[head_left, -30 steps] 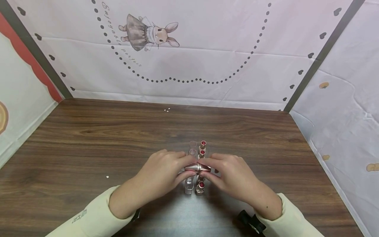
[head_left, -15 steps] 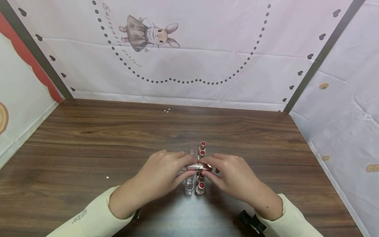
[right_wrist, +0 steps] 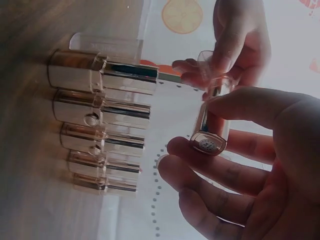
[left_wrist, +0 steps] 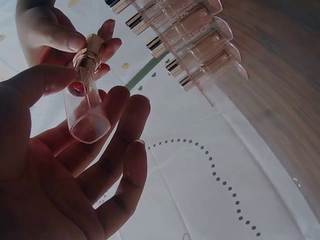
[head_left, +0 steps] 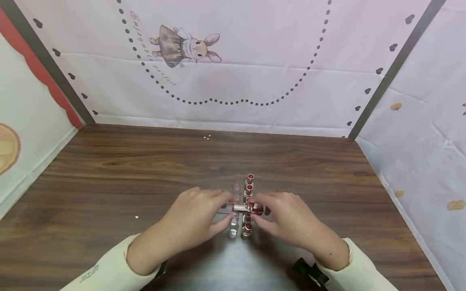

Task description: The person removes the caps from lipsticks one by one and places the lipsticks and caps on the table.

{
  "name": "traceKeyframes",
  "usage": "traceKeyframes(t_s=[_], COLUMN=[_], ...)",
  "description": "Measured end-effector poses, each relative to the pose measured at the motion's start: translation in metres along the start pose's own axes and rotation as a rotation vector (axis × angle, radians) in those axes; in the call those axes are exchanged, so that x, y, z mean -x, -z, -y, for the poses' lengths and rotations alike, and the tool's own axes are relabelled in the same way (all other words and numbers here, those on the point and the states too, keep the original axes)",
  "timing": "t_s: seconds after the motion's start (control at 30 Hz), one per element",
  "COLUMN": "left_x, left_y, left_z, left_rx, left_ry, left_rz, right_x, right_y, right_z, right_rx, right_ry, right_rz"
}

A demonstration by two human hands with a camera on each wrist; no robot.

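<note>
My left hand [head_left: 193, 216] pinches a clear lipstick cap [left_wrist: 87, 122] between thumb and fingers. Opposite it, my right hand [head_left: 291, 216] grips the shiny gold base of a lipstick [right_wrist: 210, 142]. The two are held end to end above the table, the red tip [left_wrist: 76, 89] showing inside the cap's near end. Below them, a row of uncapped lipsticks [head_left: 247, 228] stands upright with red tips up. Just left of that row runs a row of clear caps [head_left: 234, 231]; my hands and the held lipstick partly cover both rows.
The wood-grain table [head_left: 127, 169] extends around the hands. A small white scrap [head_left: 136, 217] lies to the left, and several tiny ones [head_left: 207, 137] lie near the back. Printed cloth walls [head_left: 255, 52] enclose the back and sides.
My left hand has shifted slightly left with the cap, sliding it partway off the lipstick. More of the tube now shows between my hands. The head view has tilted a little.
</note>
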State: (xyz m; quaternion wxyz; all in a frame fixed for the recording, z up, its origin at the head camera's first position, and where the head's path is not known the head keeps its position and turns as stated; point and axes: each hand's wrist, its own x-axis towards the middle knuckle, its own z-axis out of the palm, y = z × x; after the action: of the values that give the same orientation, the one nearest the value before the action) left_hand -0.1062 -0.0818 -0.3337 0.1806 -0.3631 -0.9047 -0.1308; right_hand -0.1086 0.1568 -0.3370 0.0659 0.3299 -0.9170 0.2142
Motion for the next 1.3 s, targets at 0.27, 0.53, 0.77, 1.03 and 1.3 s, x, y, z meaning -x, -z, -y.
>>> traceKeyframes(t_s=[0.27,0.53,0.77,1.03,1.3], left_x=[0.012,0.027,0.038,0.042,0.041], left_y=[0.009,0.007,0.004,-0.002,-0.01], left_z=[-0.004,-0.009,-0.012,-0.013,-0.014], left_rx=[0.028,0.097,0.154,0.165,0.137], left_ry=[0.011,0.048,0.068,0.055,0.044], left_rz=[0.013,0.017,0.07,0.121,0.136], right_x=[0.015,0.029,0.045,0.051,0.05], right_y=[-0.005,-0.016,-0.028,-0.037,-0.044], right_z=[0.007,0.014,0.018,0.016,0.012], right_rx=[-0.085,-0.184,-0.191,-0.203,-0.197], right_ry=[-0.033,-0.013,0.034,-0.021,-0.062], right_rz=[0.017,0.014,-0.038,0.025,0.09])
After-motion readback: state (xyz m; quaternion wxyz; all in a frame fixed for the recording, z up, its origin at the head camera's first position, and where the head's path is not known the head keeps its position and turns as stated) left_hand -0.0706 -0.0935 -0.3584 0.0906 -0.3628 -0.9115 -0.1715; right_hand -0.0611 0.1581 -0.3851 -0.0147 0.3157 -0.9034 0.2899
